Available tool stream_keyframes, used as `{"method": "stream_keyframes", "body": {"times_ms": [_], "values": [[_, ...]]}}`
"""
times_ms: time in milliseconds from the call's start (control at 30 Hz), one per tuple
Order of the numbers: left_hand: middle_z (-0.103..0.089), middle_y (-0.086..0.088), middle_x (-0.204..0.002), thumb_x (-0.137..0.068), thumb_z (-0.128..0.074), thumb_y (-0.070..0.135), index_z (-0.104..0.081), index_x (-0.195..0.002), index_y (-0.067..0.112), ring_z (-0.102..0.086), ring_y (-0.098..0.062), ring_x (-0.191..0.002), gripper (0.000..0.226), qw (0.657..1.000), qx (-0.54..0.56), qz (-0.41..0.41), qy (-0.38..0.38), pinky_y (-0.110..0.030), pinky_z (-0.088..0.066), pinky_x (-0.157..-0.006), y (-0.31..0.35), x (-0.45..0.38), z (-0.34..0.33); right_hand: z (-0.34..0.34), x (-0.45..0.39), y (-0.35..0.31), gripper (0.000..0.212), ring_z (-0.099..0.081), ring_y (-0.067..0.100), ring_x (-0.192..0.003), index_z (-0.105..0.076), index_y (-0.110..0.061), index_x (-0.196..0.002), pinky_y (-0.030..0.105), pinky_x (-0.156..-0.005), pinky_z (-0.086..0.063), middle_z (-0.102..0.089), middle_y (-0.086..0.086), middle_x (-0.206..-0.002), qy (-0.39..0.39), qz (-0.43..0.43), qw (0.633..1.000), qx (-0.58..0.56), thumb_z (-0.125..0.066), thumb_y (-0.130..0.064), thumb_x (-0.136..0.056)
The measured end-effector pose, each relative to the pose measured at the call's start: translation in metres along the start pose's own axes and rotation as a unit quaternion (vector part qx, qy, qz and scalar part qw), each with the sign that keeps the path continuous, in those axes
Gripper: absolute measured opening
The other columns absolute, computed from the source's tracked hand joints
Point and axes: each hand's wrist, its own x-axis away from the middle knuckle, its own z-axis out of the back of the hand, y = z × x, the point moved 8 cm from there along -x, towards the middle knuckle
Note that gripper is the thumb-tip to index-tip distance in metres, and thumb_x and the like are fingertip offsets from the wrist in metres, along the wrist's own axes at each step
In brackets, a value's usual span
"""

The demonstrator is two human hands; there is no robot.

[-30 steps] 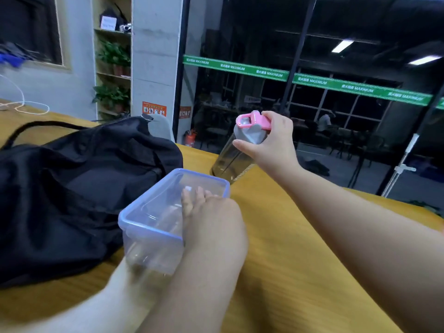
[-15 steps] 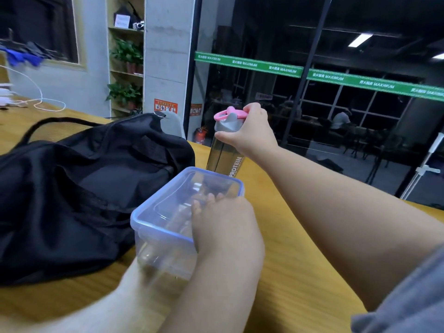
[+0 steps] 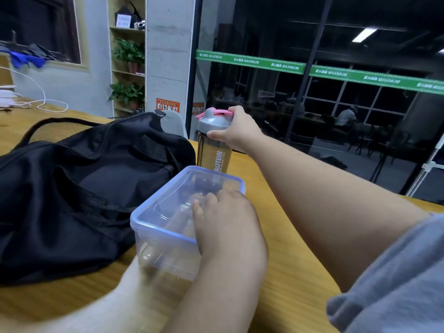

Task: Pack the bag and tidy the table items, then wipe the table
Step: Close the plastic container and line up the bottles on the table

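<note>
The shaker bottle [image 3: 214, 143] is gripped below its lid by the right hand [image 3: 236, 133], upright beside the black bag [image 3: 72, 188]. The clear container [image 3: 173, 219] is clasped by the left hand [image 3: 228, 224] on the worktop [image 3: 288, 260].

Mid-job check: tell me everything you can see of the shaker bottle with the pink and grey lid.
The smoky translucent plastic shaker bottle with the grey screw lid and pink flip cap stands upright on the yellow wooden table, near its far edge, just right of the black fabric bag and behind the clear lidded plastic box, which hides its base. White lettering reading "PROTEIN" runs up its side. The cap looks closed. The right hand grips it around the lid and neck, thumb in front. Contents cannot be told.
</note>
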Motion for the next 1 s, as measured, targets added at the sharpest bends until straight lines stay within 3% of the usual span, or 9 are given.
{"method": "stream_keyframes", "body": {"times_ms": [133,367,467,667,767,900,1000], "values": [[-0.049,-0.005,-0.121,-0.089,-0.053,0.033,-0.046,-0.122,0.017,-0.041,-0.026,-0.119,0.037,1.000,-0.014,-0.015,0.002,-0.043,-0.020,-0.110,0.008,0.001,0.000,0.001,0.002,-0.001,0.088,-0.051,0.021,-0.111,-0.024,-0.015,-0.145,0.024,-0.079,-0.043,-0.043,0.008,-0.135,-0.017,0.003,1.000,-0.005,-0.076,-0.032,-0.076],[-0.047,-0.002,-0.125,-0.090,-0.049,0.031,-0.045,-0.123,0.024,-0.038,-0.024,-0.123,0.033,0.992,0.089,-0.068,0.060,-0.044,-0.014,-0.112,0.027,0.007,0.011,0.005,0.025,0.007,0.103,-0.048,0.021,-0.121,0.002,-0.021,-0.152,0.027,-0.093,-0.044,-0.034,0.004,-0.148,-0.067,-0.001,0.994,-0.083,-0.072,-0.023,-0.081],[-0.047,0.000,-0.126,-0.088,-0.052,0.030,-0.047,-0.124,0.023,-0.036,-0.023,-0.127,0.037,0.981,0.134,-0.103,0.100,-0.043,-0.012,-0.113,0.038,0.011,0.016,0.014,0.038,0.012,0.097,-0.048,0.021,-0.121,-0.001,-0.026,-0.152,0.027,-0.092,-0.044,-0.038,0.003,-0.147,-0.064,0.011,0.994,-0.082,-0.070,-0.022,-0.083],[-0.054,0.001,-0.123,-0.086,-0.054,0.028,-0.056,-0.120,0.022,-0.038,-0.023,-0.129,0.035,0.968,0.157,-0.162,0.108,-0.044,0.001,-0.114,0.054,0.015,0.007,0.059,0.079,0.045,0.078,-0.039,0.018,-0.133,-0.006,-0.031,-0.151,0.029,-0.089,-0.044,-0.028,0.001,-0.153,-0.020,0.017,0.999,-0.021,-0.057,-0.034,-0.091],[-0.064,0.000,-0.110,-0.076,-0.053,0.028,-0.066,-0.106,0.021,-0.053,-0.025,-0.118,0.034,0.955,0.165,-0.212,0.122,-0.044,-0.006,-0.112,0.068,0.021,0.002,0.088,0.104,0.072,0.064,-0.044,0.014,-0.127,-0.012,-0.028,-0.149,0.031,-0.095,-0.042,-0.035,-0.004,-0.148,0.026,0.016,1.000,-0.001,-0.046,-0.041,-0.096],[-0.058,0.003,-0.122,-0.083,-0.036,0.039,-0.060,-0.119,0.023,-0.044,-0.019,-0.128,0.047,0.938,0.188,-0.276,0.095,-0.043,-0.007,-0.112,0.090,0.035,-0.010,0.128,0.143,0.106,0.051,-0.048,0.008,-0.114,-0.024,-0.024,-0.146,0.024,-0.089,-0.037,-0.045,-0.007,-0.135,0.075,0.031,0.996,0.042,-0.037,-0.040,-0.099],[-0.060,0.005,-0.120,-0.083,-0.032,0.042,-0.059,-0.120,0.024,-0.048,-0.019,-0.124,0.049,0.925,0.142,-0.344,0.071,-0.046,-0.014,-0.109,0.108,0.048,-0.023,0.156,0.172,0.138,0.047,-0.048,0.007,-0.103,-0.027,-0.022,-0.143,0.024,-0.083,-0.035,-0.047,-0.010,-0.122,0.112,0.006,0.993,0.023,-0.031,-0.040,-0.100]]}}
